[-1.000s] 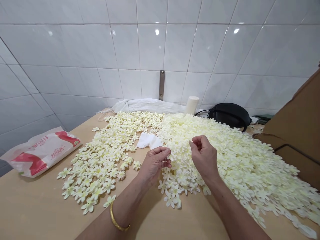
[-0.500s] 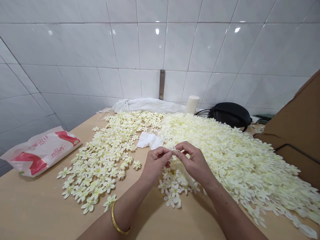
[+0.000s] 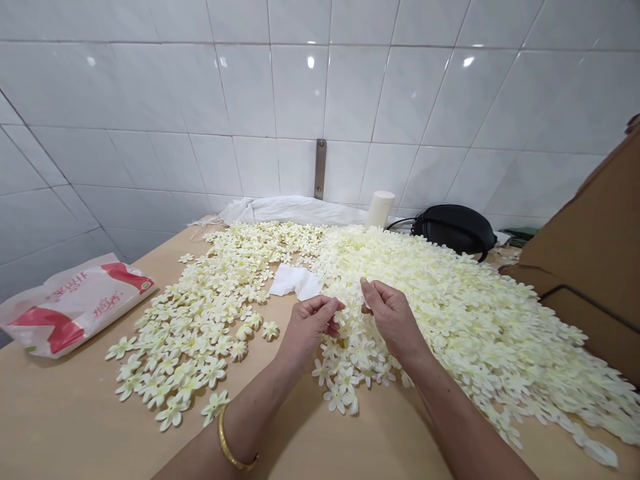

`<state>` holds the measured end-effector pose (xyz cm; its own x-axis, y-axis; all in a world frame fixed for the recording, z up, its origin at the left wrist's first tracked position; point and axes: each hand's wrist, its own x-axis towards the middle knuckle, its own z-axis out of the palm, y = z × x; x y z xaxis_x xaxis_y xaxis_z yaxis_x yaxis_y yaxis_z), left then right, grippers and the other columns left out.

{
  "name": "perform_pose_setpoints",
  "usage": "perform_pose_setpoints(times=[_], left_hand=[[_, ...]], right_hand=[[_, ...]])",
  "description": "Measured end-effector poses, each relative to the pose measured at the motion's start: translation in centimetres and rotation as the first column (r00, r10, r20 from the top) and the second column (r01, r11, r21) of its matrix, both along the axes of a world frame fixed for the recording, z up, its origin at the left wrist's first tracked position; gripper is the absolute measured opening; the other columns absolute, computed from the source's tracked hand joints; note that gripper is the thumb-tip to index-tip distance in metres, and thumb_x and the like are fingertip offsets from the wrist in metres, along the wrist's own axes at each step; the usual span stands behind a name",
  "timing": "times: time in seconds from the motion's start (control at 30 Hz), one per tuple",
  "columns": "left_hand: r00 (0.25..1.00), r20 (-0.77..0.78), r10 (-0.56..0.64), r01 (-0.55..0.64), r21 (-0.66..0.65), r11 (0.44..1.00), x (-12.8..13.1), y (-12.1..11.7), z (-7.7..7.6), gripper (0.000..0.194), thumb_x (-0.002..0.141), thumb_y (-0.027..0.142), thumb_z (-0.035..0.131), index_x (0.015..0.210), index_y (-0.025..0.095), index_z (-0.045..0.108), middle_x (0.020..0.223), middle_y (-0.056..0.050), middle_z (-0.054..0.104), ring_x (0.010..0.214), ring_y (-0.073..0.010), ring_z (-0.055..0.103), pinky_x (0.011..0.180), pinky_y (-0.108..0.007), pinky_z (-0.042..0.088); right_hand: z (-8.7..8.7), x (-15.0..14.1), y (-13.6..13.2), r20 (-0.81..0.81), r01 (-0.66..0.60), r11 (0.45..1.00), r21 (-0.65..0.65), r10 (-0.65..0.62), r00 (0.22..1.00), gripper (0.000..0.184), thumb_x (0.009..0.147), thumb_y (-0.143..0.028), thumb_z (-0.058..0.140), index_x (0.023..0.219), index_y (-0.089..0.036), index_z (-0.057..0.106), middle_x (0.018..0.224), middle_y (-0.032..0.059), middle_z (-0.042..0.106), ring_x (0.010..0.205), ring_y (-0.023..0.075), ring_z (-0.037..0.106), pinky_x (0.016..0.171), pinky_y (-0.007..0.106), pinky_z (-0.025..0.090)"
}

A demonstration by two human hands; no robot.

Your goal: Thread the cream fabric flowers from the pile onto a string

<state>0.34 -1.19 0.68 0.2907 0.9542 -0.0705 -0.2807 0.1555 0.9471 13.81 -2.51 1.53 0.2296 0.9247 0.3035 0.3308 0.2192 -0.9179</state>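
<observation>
My left hand (image 3: 313,323) is closed in a pinch, thumb against forefinger, just in front of a crumpled white tissue (image 3: 296,281). What it pinches, if anything, is too small to make out. A short gap to the right, my right hand (image 3: 393,320) is also pinched. A bit of white shows below its fingertips, but I cannot tell whether it is held or belongs to the flowers behind. Both hands are over the near edge of a big heap of pale yellow-white artificial flowers (image 3: 450,320). Left of them spreads a thinner layer of similar flowers (image 3: 200,333).
On the wooden table (image 3: 65,413), a red-and-white plastic tissue pack (image 3: 83,303) lies at left. A cream cylinder (image 3: 380,209), black bag (image 3: 453,230) and white plastic sheet (image 3: 295,210) are along the tiled wall. Brown cardboard (image 3: 585,247) rises at right.
My hands were together with a small whitish piece between their fingertips. Now they are apart: the right has moved right and slightly up, while the left has barely moved. The view has shifted slightly.
</observation>
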Motion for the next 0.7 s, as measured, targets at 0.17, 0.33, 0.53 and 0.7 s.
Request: perform_pose_setpoints(times=[0.17, 0.33, 0.53, 0.7], left_hand=[[1.0, -0.029, 0.004, -0.004, -0.013, 1.0, 0.0, -0.1, 0.1, 0.023, 0.061, 0.036, 0.065, 0.063, 0.013, 0.063, 0.063, 0.0, 0.056, 0.047, -0.0058, 0.047, 0.048, -0.02, 0.04], [1.0, 0.015, -0.016, 0.017, -0.03, 0.999, -0.1, 0.0, 0.0, 0.02, 0.06, 0.032, 0.066, 0.064, 0.013, 0.063, 0.056, 0.001, 0.053, 0.047, -0.0063, 0.046, 0.048, -0.02, 0.04], [0.996, 0.093, 0.006, -0.005, -0.017, 1.0, 0.0, 0.1, -0.3, 0.024, 0.056, 0.019, 0.065, 0.079, 0.015, 0.061, 0.058, 0.004, 0.05, 0.047, -0.0064, 0.048, 0.051, -0.022, 0.043], [0.994, 0.091, 0.055, -0.058, 0.021, 0.998, 0.1, 0.0, -0.1, 0.035, 0.056, 0.016, 0.064, 0.09, 0.015, 0.054, 0.062, 0.004, 0.053, 0.05, -0.0074, 0.05, 0.054, -0.024, 0.045]], right_hand=[[0.3, 0.9, 0.0, 0.028, 0.116, 0.993, 0.017, -0.117, 0.993, 0.05, 0.076, -0.049, 0.048, 0.046, -0.02, 0.018, 0.045, -0.0068, 0.015, 0.042, 0.0063, 0.019, 0.042, 0.022, 0.027], [0.6, 2.6, 0.3, 0.148, 0.341, 0.931, 0.13, -0.358, 0.922, 0.046, 0.079, -0.048, 0.044, 0.047, -0.02, 0.026, 0.045, -0.0063, 0.02, 0.041, 0.0081, 0.025, 0.041, 0.023, 0.026], [0.8, 1.9, 0.2, 0.413, 0.325, 0.858, 0.398, -0.484, 0.771, 0.022, 0.081, -0.035, 0.043, 0.078, -0.017, 0.056, 0.082, 0.0082, 0.055, 0.078, 0.0196, 0.05, 0.067, 0.032, 0.04], [0.5, -0.4, -0.5, 0.292, -0.027, 0.999, 0.026, 0.018, 0.956, 0.027, 0.075, -0.041, 0.053, 0.081, -0.016, 0.059, 0.071, 0.0032, 0.057, 0.063, 0.0142, 0.051, 0.058, 0.026, 0.041]])
